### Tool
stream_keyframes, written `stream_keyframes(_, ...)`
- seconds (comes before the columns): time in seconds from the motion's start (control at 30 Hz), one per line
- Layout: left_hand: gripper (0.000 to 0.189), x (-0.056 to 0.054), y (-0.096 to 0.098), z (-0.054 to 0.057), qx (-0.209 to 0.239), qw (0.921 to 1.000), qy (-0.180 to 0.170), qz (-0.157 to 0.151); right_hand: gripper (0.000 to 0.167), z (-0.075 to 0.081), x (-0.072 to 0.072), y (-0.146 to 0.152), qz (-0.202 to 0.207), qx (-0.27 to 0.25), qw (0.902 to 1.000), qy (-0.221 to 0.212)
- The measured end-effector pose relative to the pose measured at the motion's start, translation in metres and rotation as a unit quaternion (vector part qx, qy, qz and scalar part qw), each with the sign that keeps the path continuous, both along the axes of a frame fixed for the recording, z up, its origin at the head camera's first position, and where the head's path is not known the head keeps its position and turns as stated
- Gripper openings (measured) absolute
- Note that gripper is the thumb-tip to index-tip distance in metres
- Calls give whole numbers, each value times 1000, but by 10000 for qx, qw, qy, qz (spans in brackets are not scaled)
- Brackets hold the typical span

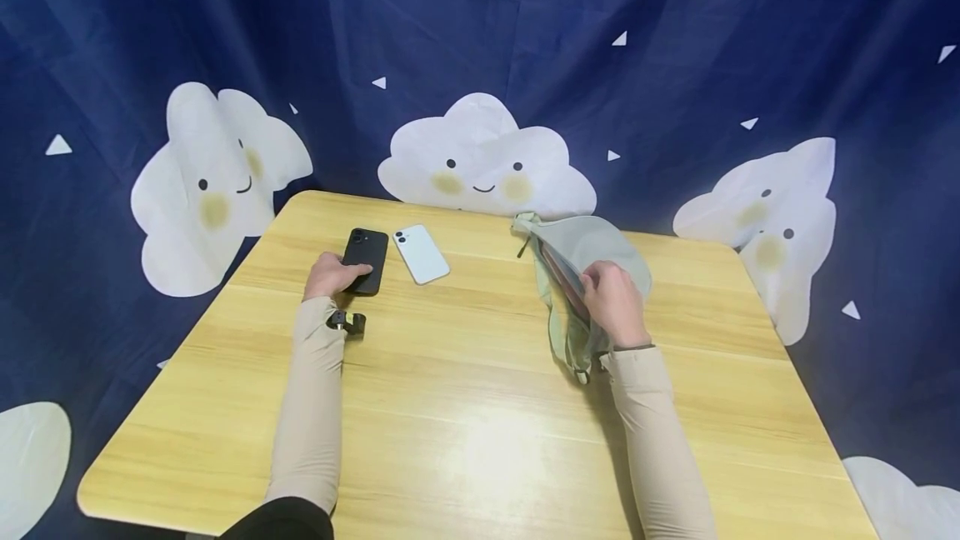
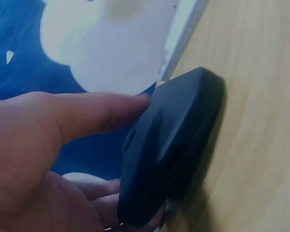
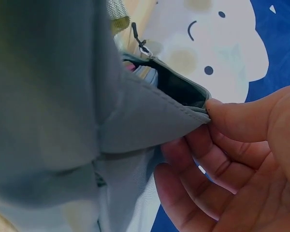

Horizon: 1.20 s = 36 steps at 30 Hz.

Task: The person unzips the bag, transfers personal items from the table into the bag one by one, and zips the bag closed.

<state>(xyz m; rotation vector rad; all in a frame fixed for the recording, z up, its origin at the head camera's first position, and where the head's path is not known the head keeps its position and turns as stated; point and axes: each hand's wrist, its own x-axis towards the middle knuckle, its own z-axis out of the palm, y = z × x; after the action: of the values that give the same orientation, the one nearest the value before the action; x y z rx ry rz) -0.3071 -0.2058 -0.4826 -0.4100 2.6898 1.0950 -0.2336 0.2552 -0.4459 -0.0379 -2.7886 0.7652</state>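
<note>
On the left of the table, my left hand [image 1: 328, 276] grips a black smartphone [image 1: 366, 248], thumb across its back and fingers at its edge. The left wrist view shows that phone [image 2: 166, 130] tilted, one edge close to the table. Beside it lies a white smartphone [image 1: 422, 255] with its camera side up. To the right, my right hand [image 1: 615, 300] pinches the edge of the opening of a grey-green bag [image 1: 600, 238]. In the right wrist view the bag's zipped pocket [image 3: 183, 89] gapes, with something partly visible inside that I cannot identify.
A light wooden table [image 1: 450, 373] carries everything. Behind it hangs a dark blue curtain [image 1: 450, 15] with smiling clouds and small white triangles. The bag's strap [image 1: 557, 332] trails along its left side, and a dark zipper pull [image 3: 136, 33] hangs at the opening.
</note>
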Motion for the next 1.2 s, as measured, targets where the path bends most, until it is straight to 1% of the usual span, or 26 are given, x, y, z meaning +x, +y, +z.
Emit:
stream_keyframes(0.07,66,0,-4,1,167,9999,-3,-39,17,0,0,0,-1,8,10000,-4)
stream_keyframes(0.13,63,-1,-7,2,286,9995,-2,-100,17,0,0,0,11,8,10000,2)
stream_keyframes(0.3,60,-4,-16,-1,717,9969,-69,-327,17,0,-1,0,29,3,10000,14)
stream_keyframes(0.4,58,-6,-22,-5,1041,9939,-127,-329,17,1,-1,0,43,3,10000,1)
stream_keyframes(0.47,58,-7,-24,-6,1295,9911,-133,-274,17,1,-1,0,60,4,10000,-10)
stream_keyframes(0.53,57,-6,-25,-5,1621,9865,-131,-179,17,1,0,-1,60,15,10000,-13)
stream_keyframes(0.57,57,-6,-24,-4,1832,9829,-139,-129,17,1,0,-1,57,18,10000,-10)
stream_keyframes(0.6,57,-5,-24,-3,2088,9778,-157,-67,18,1,0,-1,57,22,10000,-8)
stream_keyframes(0.67,58,-3,-22,2,2651,9639,-232,75,18,1,0,-1,54,30,10000,3)
stream_keyframes(0.73,60,0,-20,9,3128,9491,-330,141,18,1,0,-1,58,33,10000,12)
stream_keyframes(0.77,60,2,-19,12,3276,9440,-374,145,18,1,0,-1,58,34,10000,16)
stream_keyframes(0.8,61,4,-18,15,3371,9405,-407,148,18,1,0,-1,58,38,10000,15)
stream_keyframes(0.87,62,6,-16,19,3409,9390,-444,99,18,2,0,-1,51,38,10000,14)
stream_keyframes(0.97,62,9,-15,23,3452,9374,-440,109,18,2,0,-1,37,39,10000,14)
stream_keyframes(1.07,62,10,-13,23,3545,9341,-402,128,17,3,0,0,27,24,10000,16)
stream_keyframes(1.2,61,9,-11,22,3601,9322,-334,158,17,3,1,0,29,-11,10000,6)
